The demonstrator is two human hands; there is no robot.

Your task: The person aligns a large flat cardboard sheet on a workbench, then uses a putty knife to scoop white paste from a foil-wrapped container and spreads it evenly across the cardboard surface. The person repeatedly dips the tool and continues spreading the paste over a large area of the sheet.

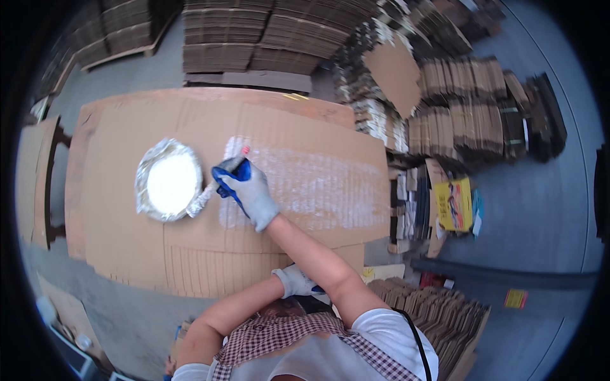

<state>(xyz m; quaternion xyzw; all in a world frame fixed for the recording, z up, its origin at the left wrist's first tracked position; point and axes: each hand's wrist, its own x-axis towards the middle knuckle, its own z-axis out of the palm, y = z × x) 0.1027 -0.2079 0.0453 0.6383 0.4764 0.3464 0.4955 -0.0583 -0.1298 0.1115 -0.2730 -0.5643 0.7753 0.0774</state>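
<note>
My right hand (pixel 244 187), in a white and blue work glove, is closed around a brush. The brush (pixel 201 200) has a pale, wet-looking head pointing down-left beside the bowl, and a red tip on its handle. A foil-lined round bowl (pixel 170 184) full of white paste stands just left of it. Both are over a large cardboard sheet (pixel 121 235), whose ridged middle and right part bears whitish wet streaks (pixel 318 190). My left hand (pixel 295 280), gloved too, rests close to my body at the near edge, under my right forearm; its fingers are mostly hidden.
The sheet lies on a wooden table (pixel 77 209). Tall cardboard stacks (pixel 254 38) stand behind it. More bundled cardboard (pixel 457 133) and a yellow box (pixel 453 204) are on the right. Folded cardboard (pixel 432 317) sits near my right side, and another table (pixel 35 184) at the left.
</note>
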